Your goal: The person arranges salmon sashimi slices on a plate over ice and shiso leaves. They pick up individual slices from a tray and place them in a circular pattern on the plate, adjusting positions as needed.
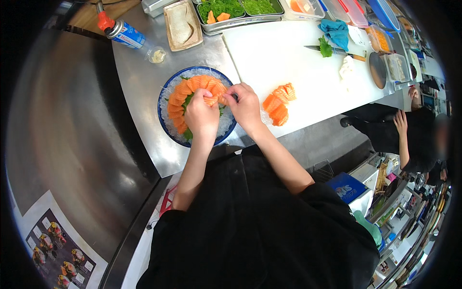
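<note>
A blue-rimmed round dish (161,121) of crushed ice stands on the steel counter, with salmon slices (177,103) laid in an arc over green leaves. My left hand (203,112) is over the dish, its thumb and fingers on salmon slices at the arc's right end. Close beside it, my right hand (245,104) pinches the edge of a salmon slice at the dish's right rim. More cut salmon (279,103) lies on the white cutting board (267,54), just right of my right hand. How firmly each hand grips is partly hidden by the fingers.
A knife (341,51) lies on the board under a green leaf (325,47), by a teal cloth (334,33). Steel trays of greens (222,9), a rectangular ceramic plate (183,27) and a gas torch (124,32) stand behind. Another person (400,126) is at the right.
</note>
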{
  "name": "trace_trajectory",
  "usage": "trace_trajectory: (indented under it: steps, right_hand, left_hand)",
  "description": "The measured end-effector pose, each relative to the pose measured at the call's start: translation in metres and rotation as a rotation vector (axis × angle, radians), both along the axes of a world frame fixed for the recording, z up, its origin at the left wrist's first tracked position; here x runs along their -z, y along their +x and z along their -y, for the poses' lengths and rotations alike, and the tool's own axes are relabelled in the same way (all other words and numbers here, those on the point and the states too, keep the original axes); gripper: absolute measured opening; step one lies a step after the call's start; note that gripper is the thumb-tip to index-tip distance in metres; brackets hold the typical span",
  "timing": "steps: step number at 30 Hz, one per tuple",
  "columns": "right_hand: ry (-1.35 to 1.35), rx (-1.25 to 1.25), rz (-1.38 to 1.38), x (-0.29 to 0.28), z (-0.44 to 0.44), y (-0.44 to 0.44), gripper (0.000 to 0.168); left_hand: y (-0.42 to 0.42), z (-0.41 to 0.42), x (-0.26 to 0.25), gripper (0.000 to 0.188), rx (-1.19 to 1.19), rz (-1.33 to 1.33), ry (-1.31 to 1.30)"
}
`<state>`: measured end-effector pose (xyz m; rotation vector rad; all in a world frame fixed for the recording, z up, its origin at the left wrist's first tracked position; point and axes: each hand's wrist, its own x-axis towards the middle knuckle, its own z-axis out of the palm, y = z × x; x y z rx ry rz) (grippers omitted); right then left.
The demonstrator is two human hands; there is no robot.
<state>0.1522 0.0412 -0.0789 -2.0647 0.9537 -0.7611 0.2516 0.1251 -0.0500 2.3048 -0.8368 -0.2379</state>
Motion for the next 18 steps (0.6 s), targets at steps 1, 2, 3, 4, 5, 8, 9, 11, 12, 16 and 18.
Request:
trace_trajectory:
  steps: [1, 2, 3, 4, 5, 8, 9, 11, 12, 16, 18]
  right_hand:
    - [-0.053, -0.002, 0.004, 0.001, -0.001, -0.003, 0.009]
    - [-0.107, -0.004, 0.008, 0.001, -0.001, -0.006, 0.009]
    - [-0.162, -0.008, 0.012, 0.001, -0.001, -0.008, 0.009]
    - [-0.107, -0.043, 0.002, -0.007, 0.0, -0.014, 0.011]
    - [-0.051, -0.08, -0.008, -0.019, 0.003, -0.027, 0.013]
    - [0.456, -0.211, 0.063, -0.036, 0.0, -0.043, 0.021]
    - [0.686, -0.252, 0.106, -0.038, -0.002, -0.046, 0.024]
    - [0.898, -0.363, 0.163, -0.039, 0.001, -0.043, 0.033]
    - [0.945, -0.414, 0.2, -0.035, 0.001, -0.042, 0.033]
    - [1.122, -0.498, 0.322, -0.036, 0.008, -0.038, 0.035]
    - [1.213, -0.493, 0.455, -0.034, 0.007, -0.037, 0.035]
  left_hand:
    - [0.001, 0.0, 0.001, 0.021, 0.005, 0.007, -0.011]
    - [0.0, -0.003, -0.001, 0.021, 0.005, 0.003, 0.016]
    - [-0.001, -0.004, -0.008, 0.02, 0.02, -0.006, -0.033]
    - [-0.001, -0.009, -0.014, 0.02, 0.024, -0.013, -0.077]
    - [-0.002, -0.014, -0.017, 0.019, 0.027, -0.02, -0.121]
    - [-0.01, -0.031, 0.003, 0.021, 0.089, -0.613, -0.541]
    - [-0.011, -0.033, -0.001, 0.023, 0.099, -0.795, -0.515]
    - [-0.012, -0.036, -0.011, 0.028, 0.117, -1.159, -0.451]
    - [-0.012, -0.039, -0.011, 0.034, 0.168, -1.171, -0.409]
    - [0.0, -0.039, -0.015, 0.031, 0.105, -1.351, -0.469]
    - [0.002, -0.038, -0.013, 0.028, 0.019, -1.425, -0.543]
